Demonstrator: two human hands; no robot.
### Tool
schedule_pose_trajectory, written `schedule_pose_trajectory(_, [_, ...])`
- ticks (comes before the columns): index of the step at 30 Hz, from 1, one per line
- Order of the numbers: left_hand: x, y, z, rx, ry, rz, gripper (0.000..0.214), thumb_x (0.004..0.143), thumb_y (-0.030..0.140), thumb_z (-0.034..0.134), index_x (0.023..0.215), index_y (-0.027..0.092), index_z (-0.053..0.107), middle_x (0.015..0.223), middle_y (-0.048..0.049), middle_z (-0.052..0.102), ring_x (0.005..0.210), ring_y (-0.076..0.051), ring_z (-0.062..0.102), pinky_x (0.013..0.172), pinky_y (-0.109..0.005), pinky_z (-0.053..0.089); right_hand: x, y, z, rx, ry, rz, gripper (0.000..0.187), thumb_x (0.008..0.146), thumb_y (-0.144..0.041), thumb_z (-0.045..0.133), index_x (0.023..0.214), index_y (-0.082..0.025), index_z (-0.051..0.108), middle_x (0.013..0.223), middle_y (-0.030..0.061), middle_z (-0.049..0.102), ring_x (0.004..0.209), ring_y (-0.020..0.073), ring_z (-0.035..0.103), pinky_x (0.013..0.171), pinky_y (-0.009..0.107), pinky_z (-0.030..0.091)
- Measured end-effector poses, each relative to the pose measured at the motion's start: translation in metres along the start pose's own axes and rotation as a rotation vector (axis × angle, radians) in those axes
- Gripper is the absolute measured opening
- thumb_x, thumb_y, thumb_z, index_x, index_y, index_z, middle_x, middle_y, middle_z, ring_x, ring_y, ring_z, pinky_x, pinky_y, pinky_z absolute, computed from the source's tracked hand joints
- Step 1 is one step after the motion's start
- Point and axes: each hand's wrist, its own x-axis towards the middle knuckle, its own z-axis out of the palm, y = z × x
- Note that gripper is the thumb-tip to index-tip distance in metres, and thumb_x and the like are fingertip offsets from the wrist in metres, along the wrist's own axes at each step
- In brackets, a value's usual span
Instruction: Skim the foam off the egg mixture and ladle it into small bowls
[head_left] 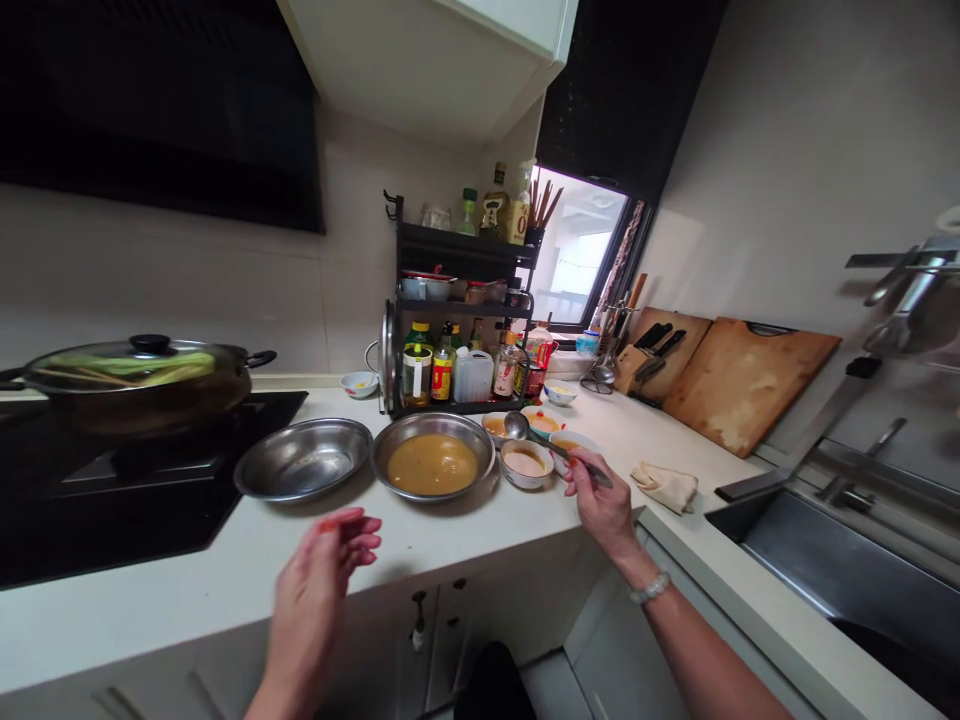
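Note:
My right hand (602,500) is closed round the handle of a metal ladle (517,426), whose bowl hangs over the small bowls at the right. Just below it stands a patterned bowl (526,466) with a pale brownish liquid. Behind are more small bowls, one (543,420) holding orange liquid. A wide metal basin (433,457) of yellow-brown liquid is left of these. Beside that, a second metal basin (304,460) looks bare inside. My left hand (330,560) hovers in front of this basin, fingers loosely curled and apart, holding nothing.
A lidded pan (139,385) with green vegetables sits on the black stove (112,480). A black rack (465,300) of bottles and jars stands by the wall. Cutting boards (742,380), a knife block (645,365), a folded cloth (665,486) and a sink (840,560) lie to the right.

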Motion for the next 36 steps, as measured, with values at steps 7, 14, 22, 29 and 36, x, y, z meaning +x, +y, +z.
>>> schedule_pose_trajectory(7, [0.056, -0.037, 0.059, -0.148, -0.017, -0.259, 0.059, 0.053, 0.063, 0.072, 0.081, 0.013, 0.059, 0.060, -0.0044, 0.066, 0.049, -0.013, 0.055, 0.045, -0.025, 0.043, -0.013, 0.018, -0.014, -0.068, -0.035, 0.150, 0.032, 0.085, -0.048, 0.054, 0.091, -0.018, 0.063, 0.068, 0.0035, 0.066, 0.046, 0.0153, 0.061, 0.040, 0.026, 0.051])
schedule_pose_trajectory(14, [0.079, -0.056, 0.068, -0.150, 0.008, -0.192, 0.048, 0.062, 0.063, 0.067, 0.068, 0.017, 0.054, 0.055, 0.0003, 0.061, 0.047, -0.010, 0.049, 0.044, -0.022, 0.040, -0.007, 0.032, -0.016, 0.070, 0.124, 0.383, 0.047, 0.075, -0.064, 0.059, 0.086, -0.018, 0.057, 0.047, -0.0019, 0.059, 0.037, 0.0172, 0.058, 0.037, 0.027, 0.048])
schedule_pose_trajectory(22, [0.076, -0.062, 0.064, -0.052, -0.124, -0.161, 0.051, 0.064, 0.067, 0.064, 0.067, 0.017, 0.056, 0.053, -0.0003, 0.061, 0.044, -0.010, 0.045, 0.042, -0.021, 0.034, 0.005, 0.030, -0.026, 0.108, 0.227, 0.437, 0.047, 0.069, -0.061, 0.067, 0.081, -0.017, 0.057, 0.050, 0.0018, 0.064, 0.036, 0.0159, 0.056, 0.036, 0.025, 0.045])
schedule_pose_trajectory(29, [0.076, -0.068, 0.061, -0.007, -0.182, -0.153, 0.049, 0.068, 0.066, 0.061, 0.065, 0.018, 0.053, 0.053, 0.0007, 0.059, 0.044, -0.009, 0.044, 0.043, -0.021, 0.034, 0.007, 0.029, -0.028, 0.076, 0.230, 0.399, 0.046, 0.071, -0.059, 0.066, 0.083, -0.016, 0.058, 0.049, 0.0012, 0.063, 0.037, 0.0158, 0.056, 0.038, 0.025, 0.046])
schedule_pose_trajectory(36, [0.076, -0.067, 0.061, 0.021, -0.190, -0.141, 0.049, 0.070, 0.067, 0.060, 0.066, 0.017, 0.055, 0.055, -0.0001, 0.060, 0.047, -0.010, 0.046, 0.045, -0.021, 0.035, 0.014, 0.026, -0.024, 0.214, 0.308, 0.458, 0.040, 0.070, -0.050, 0.071, 0.083, -0.015, 0.058, 0.054, 0.0023, 0.066, 0.039, 0.0145, 0.057, 0.036, 0.023, 0.044])
